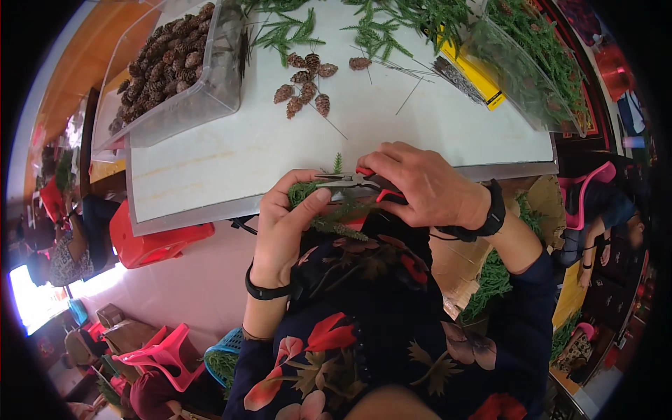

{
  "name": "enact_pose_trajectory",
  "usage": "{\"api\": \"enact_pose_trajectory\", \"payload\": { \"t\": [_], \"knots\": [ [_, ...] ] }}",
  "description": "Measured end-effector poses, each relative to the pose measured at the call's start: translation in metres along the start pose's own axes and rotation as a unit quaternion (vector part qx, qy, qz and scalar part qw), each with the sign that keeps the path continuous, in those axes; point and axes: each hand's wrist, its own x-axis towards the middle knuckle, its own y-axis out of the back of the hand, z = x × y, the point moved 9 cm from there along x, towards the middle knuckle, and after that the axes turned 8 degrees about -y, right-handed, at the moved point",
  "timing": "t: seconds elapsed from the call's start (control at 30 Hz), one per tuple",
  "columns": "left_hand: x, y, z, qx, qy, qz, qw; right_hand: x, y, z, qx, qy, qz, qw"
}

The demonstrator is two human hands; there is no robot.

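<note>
My left hand (292, 208) is closed around a green artificial pine sprig (302, 192), with more needles hanging below the fingers. In my right hand (413, 180) are pliers (355, 179) with red-and-black handles. Their jaws point left and reach the sprig by my left thumb and forefinger; whether they grip a wire there I cannot make out. Both hands are at the near edge of the white table (420, 133). Beyond them lie a small bunch of wired pine cones (306, 89) and a single wired pine cone (360, 64).
A clear bin of pine cones (168, 63) stands at the far left, a clear bin of green sprigs (539, 63) at the far right. Wires lie on a yellow card (476, 77). A red stool (150, 238) is left of the table. Other people sit at both sides.
</note>
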Motion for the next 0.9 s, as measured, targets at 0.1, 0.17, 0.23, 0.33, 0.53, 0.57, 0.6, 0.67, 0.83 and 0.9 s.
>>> {"api": "enact_pose_trajectory", "payload": {
  "t": [0.1, 0.17, 0.23, 0.33, 0.53, 0.57, 0.6, 0.67, 0.83, 0.9],
  "knots": [
    [-0.001, 0.001, -0.005, -0.037, 0.032, -0.017, 0.999, 0.000, 0.003, -0.001, -0.010, 0.019, 0.000, 1.000],
    [-0.001, 0.004, -0.008, -0.027, 0.034, -0.020, 0.999, 0.000, 0.007, -0.003, -0.006, 0.028, 0.012, 1.000],
    [-0.002, 0.007, -0.010, -0.032, 0.034, -0.025, 0.999, -0.001, 0.006, -0.002, -0.010, 0.030, 0.010, 0.999],
    [-0.001, 0.005, -0.013, -0.041, 0.037, -0.039, 0.998, -0.002, 0.005, 0.000, -0.019, 0.032, 0.009, 0.999],
    [-0.003, 0.007, -0.020, -0.053, 0.072, -0.041, 0.995, -0.003, 0.008, -0.001, -0.062, 0.070, 0.013, 0.996],
    [-0.005, 0.006, -0.021, -0.058, 0.076, -0.053, 0.994, -0.004, 0.007, -0.003, -0.077, 0.079, 0.018, 0.994],
    [-0.005, 0.005, -0.021, -0.058, 0.075, -0.053, 0.994, -0.004, 0.007, -0.003, -0.077, 0.080, 0.018, 0.994],
    [-0.005, 0.003, -0.019, -0.062, 0.076, -0.052, 0.994, -0.005, 0.008, -0.003, -0.064, 0.083, 0.026, 0.994],
    [-0.007, 0.000, -0.020, -0.074, 0.097, -0.034, 0.992, -0.005, 0.007, -0.004, -0.068, 0.101, 0.040, 0.992],
    [-0.007, -0.001, -0.021, -0.088, 0.103, -0.039, 0.990, -0.006, 0.007, -0.005, -0.073, 0.103, 0.041, 0.991]
  ]
}}
